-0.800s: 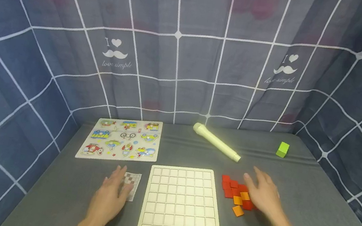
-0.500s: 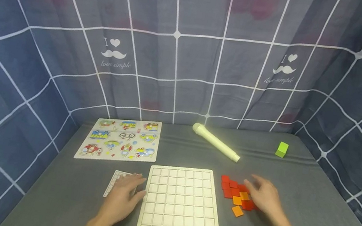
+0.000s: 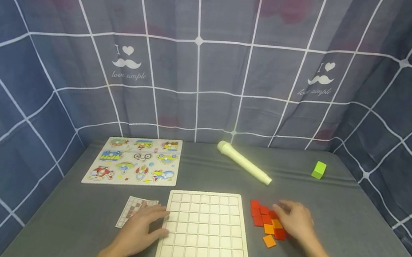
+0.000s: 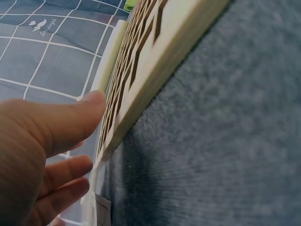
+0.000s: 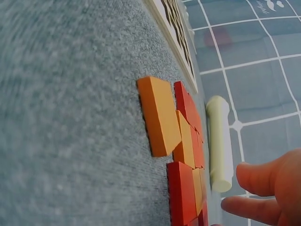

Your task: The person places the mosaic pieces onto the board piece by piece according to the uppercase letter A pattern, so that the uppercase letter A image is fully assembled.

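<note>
A pale wooden board (image 3: 209, 237) with a grid of square recesses lies flat on the grey cloth. My left hand (image 3: 139, 230) is at its left edge, with thumb and fingertips right at the rim and the fingers relaxed. Partly under that hand in the head view is a white pattern card (image 3: 128, 210) printed with a grid and brown squares. Red tiles (image 3: 258, 213) and orange tiles (image 3: 269, 241) lie in a loose cluster right of the board. My right hand (image 3: 298, 222) hovers over the cluster's right side, thumb and finger apart with nothing between them in the right wrist view.
Behind the card lies a puzzle board (image 3: 133, 162) with vehicle pictures. A pale yellow microphone-shaped stick (image 3: 245, 162) rests at the back middle, and a green block (image 3: 318, 169) stands at the back right. Grid-patterned curtains (image 3: 217, 58) enclose the back and sides.
My left hand has moved right, off the card's right part to the board's left edge, uncovering more of the card. My right hand has come slightly down and left over the tiles.
</note>
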### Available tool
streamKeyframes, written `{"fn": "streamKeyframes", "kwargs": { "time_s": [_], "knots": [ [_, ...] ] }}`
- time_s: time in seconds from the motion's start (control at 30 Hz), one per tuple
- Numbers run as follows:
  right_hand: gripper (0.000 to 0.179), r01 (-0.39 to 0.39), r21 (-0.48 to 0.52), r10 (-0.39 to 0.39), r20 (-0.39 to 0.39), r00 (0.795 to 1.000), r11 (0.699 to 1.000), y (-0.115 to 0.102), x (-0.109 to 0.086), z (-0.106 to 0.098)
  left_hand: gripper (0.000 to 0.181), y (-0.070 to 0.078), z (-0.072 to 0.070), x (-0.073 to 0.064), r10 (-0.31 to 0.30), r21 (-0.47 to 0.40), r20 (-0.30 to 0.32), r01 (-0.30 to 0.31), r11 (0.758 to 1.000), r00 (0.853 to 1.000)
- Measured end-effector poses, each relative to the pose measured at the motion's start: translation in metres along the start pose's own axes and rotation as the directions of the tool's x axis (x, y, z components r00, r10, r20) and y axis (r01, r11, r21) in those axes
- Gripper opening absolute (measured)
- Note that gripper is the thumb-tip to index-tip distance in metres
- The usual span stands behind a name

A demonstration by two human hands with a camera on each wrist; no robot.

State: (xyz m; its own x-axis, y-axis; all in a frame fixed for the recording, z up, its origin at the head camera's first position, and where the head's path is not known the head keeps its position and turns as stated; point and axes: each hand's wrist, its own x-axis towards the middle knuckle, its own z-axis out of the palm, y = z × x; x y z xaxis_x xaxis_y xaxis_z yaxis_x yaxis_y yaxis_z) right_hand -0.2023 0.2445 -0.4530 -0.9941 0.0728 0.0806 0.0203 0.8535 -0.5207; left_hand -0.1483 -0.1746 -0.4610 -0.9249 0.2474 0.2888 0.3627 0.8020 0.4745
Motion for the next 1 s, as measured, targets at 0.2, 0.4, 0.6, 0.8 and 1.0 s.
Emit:
{"fn": "streamKeyframes", "kwargs": {
  "time_s": [0.2,0.4,0.6,0.8,1.0],
  "knots": [
    [0.044,-0.007,0.026,0.007,0.011,1.000,1.000,0.001,0.003,0.003,0.047,-0.004,-0.001,-0.001,0.016,0.039,0.008,-0.016,0.999,1.000],
    [0.042,0.008,0.041,-0.009,0.021,1.000,0.999,0.003,0.006,0.006,0.046,-0.006,-0.002,-0.001,-0.012,0.030,0.084,0.010,0.999,0.996],
    [0.045,0.006,0.037,-0.008,0.051,0.999,0.999,0.002,0.008,0.008,0.042,-0.007,-0.001,-0.003,0.028,0.031,0.074,-0.030,0.999,0.997],
    [0.044,0.031,0.026,-0.033,0.052,0.998,0.999,-0.002,0.010,0.011,0.041,-0.007,-0.001,-0.004,0.010,0.027,0.106,-0.013,1.000,0.994],
    [0.044,0.059,0.028,-0.061,0.055,0.997,0.998,-0.008,0.010,0.015,0.042,-0.006,-0.002,-0.004,-0.011,0.004,0.133,0.010,1.000,0.991]
  ]
}}
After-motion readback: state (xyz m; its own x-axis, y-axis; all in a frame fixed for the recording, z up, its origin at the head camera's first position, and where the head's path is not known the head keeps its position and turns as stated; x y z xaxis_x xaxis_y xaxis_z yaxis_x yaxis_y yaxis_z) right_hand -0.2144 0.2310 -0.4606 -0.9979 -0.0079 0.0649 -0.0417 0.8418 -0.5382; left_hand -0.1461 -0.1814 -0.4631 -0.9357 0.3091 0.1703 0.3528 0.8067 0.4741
